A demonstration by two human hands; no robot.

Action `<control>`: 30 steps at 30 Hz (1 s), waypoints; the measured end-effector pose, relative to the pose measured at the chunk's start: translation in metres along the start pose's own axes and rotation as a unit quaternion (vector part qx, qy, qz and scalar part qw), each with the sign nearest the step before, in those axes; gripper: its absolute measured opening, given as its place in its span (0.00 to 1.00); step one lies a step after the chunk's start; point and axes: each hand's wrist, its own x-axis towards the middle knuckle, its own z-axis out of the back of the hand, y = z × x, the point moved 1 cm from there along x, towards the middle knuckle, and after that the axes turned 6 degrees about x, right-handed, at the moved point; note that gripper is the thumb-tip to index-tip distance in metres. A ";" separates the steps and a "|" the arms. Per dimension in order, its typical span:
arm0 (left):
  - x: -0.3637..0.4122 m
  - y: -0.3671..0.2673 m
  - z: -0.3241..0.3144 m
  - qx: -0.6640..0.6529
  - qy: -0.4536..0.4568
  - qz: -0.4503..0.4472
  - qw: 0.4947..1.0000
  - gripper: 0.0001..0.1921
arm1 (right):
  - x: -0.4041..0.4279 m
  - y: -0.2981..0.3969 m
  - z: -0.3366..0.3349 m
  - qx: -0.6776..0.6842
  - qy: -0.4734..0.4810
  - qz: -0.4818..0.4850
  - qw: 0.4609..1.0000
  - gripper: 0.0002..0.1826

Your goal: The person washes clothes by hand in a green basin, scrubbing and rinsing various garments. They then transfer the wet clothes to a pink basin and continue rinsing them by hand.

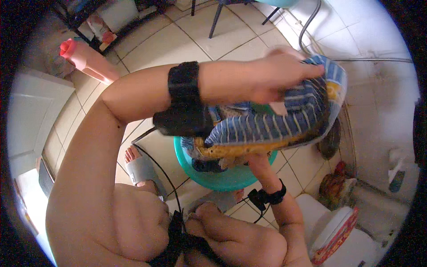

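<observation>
A blue cloth item with white stripes and a yellow-brown edge point(247, 130) is held above a teal plastic basin point(213, 182). My left hand point(283, 78) is blurred and grips its upper right part from above. From below, my right hand point(257, 162) reaches up against the yellow-brown edge; its fingers are hidden by the cloth. A patch of green shows between the folds. Dark cloth point(208, 166) lies in the basin under the striped piece. Black straps with dark devices are on both my wrists.
A pink bottle with a red cap point(88, 61) stands at the left. A white tub with a red-patterned rim point(333, 233) is at the lower right. A black cable point(166, 182) runs near my slippered foot point(138, 167). Dark stool legs point(215, 20) stand at the top.
</observation>
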 end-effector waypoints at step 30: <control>-0.106 0.199 0.084 0.497 0.203 -0.100 0.838 0.43 | 0.015 0.102 0.115 0.369 -0.277 0.122 0.879 0.26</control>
